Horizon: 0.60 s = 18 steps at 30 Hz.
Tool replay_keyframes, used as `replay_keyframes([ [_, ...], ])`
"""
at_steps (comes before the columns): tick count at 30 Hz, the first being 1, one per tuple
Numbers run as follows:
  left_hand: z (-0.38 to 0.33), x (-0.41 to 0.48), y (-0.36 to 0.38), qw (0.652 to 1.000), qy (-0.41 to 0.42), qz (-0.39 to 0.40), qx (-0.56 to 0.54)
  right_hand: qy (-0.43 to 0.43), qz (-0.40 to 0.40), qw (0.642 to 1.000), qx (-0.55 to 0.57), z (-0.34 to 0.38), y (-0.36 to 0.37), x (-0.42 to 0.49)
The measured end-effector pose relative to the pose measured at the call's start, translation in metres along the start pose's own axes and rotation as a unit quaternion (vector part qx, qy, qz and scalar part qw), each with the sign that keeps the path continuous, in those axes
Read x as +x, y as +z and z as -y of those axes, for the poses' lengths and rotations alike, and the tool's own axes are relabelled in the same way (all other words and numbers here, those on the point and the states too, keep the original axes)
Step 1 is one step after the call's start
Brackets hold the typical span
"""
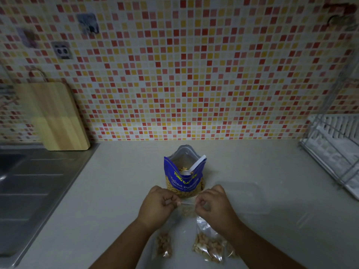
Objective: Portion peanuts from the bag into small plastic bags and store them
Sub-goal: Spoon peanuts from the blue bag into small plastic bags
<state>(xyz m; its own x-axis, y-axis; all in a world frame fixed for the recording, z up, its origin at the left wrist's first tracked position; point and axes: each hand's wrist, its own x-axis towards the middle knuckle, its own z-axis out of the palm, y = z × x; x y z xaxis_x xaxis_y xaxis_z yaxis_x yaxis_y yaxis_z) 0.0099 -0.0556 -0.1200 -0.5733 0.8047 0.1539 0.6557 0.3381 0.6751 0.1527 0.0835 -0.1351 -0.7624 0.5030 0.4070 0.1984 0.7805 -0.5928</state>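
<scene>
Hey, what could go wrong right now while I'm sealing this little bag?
The small bag pinched between your left hand and right hand may not zip fully, so peanuts could leak later. The open peanut bag stands just behind your knuckles with a white spoon propped inside; a bump might tip it. The filled bags lie under your forearms and could get swept aside.

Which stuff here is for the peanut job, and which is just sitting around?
For the job: peanut bag with a white spoon in it; small bag pinched by the left hand and right hand; filled bags on the counter; clear container.

Just around: cutting board; sink; dish rack.
</scene>
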Motion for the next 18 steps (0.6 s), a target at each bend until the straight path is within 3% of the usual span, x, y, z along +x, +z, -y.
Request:
replay_keyframes([
  [5,-0.003,0.001,-0.004,0.999,-0.005,0.013,-0.035,-0.002,0.002,1.0,0.025,-0.005,-0.006,0.0],
  [8,-0.007,-0.003,-0.006,0.983,-0.062,0.08,-0.151,0.075,0.091,0.988,0.098,-0.001,-0.013,-0.001],
  [11,-0.008,-0.011,-0.006,0.96,-0.127,0.153,-0.198,0.171,0.189,0.946,0.202,0.001,-0.017,-0.003],
  [15,-0.002,-0.019,0.008,0.96,-0.169,0.172,-0.143,0.234,0.231,0.933,0.145,0.0,-0.009,-0.009],
  [18,0.005,-0.022,0.025,0.974,-0.153,0.165,-0.022,0.226,0.251,0.941,0.032,-0.005,0.006,-0.016],
])
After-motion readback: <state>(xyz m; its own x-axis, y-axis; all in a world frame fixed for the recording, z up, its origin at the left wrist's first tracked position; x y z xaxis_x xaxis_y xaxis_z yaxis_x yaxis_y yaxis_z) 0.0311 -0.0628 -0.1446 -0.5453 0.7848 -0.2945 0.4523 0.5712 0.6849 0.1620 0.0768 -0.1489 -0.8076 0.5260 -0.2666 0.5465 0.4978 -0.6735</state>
